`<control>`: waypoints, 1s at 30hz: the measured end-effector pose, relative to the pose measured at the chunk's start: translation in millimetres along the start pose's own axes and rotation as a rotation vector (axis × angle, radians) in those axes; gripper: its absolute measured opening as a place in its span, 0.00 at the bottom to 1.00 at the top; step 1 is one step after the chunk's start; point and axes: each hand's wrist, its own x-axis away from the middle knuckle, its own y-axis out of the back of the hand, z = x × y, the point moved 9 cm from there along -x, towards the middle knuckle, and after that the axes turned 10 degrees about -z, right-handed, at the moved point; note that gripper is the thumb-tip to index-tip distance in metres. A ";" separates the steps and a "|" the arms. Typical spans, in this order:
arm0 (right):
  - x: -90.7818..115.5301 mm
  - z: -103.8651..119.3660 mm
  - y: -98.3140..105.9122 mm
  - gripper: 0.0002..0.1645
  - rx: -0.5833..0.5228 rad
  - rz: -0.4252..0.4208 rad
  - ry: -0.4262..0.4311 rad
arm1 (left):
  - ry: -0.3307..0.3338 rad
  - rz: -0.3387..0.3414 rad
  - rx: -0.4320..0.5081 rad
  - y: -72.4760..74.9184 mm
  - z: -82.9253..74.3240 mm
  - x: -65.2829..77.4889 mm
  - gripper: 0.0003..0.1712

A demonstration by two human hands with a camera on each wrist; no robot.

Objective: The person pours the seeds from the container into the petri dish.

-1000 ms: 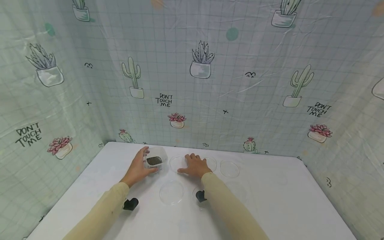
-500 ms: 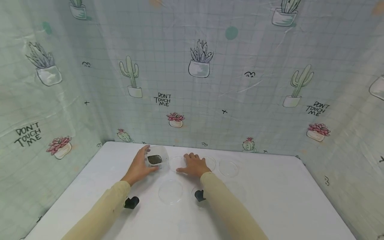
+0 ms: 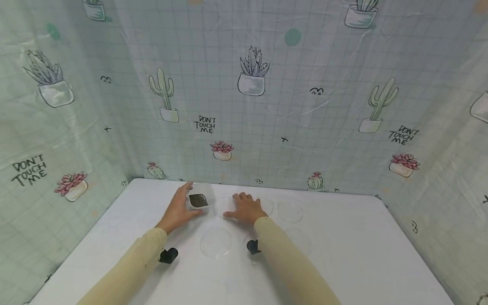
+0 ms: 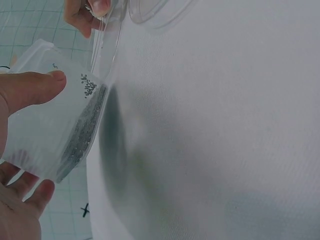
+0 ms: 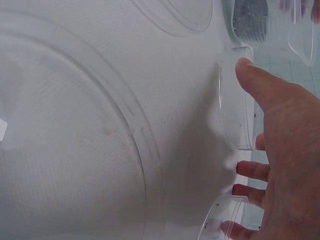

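Observation:
My left hand (image 3: 179,212) grips a clear plastic tub (image 3: 208,191) between thumb and fingers, tilted just above the table. Dark fine grains (image 4: 82,132) lie in its lower side, and a few cling to the wall. Right beside the tub stands a clear petri dish (image 3: 221,206). My right hand (image 3: 248,210) holds this dish at its right side, the thumb (image 5: 250,75) on the near rim and a finger partly hidden behind it. Other fingertips of that hand reach down by a second petri dish (image 3: 269,205).
More clear round dishes lie on the white table (image 3: 362,254): one at the back right (image 3: 289,212), a larger dish (image 3: 216,242) in front, and others partly under the right forearm. A cactus-print curtain (image 3: 282,106) borders the table behind and at the sides.
The left hand has shifted the tub slightly right, closer to the dish. The right hand has stayed nearly still. The head view has tilted a little.

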 end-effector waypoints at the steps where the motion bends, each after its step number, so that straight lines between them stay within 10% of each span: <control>1: 0.1 0.2 0.3 0.52 0.002 0.000 -0.001 | -0.003 0.001 -0.004 0.1 -0.7 -0.1 0.60; 30: 5.9 2.1 0.5 0.51 0.016 -0.014 -0.007 | -0.050 -0.010 -0.045 -2.5 -9.8 -5.1 0.60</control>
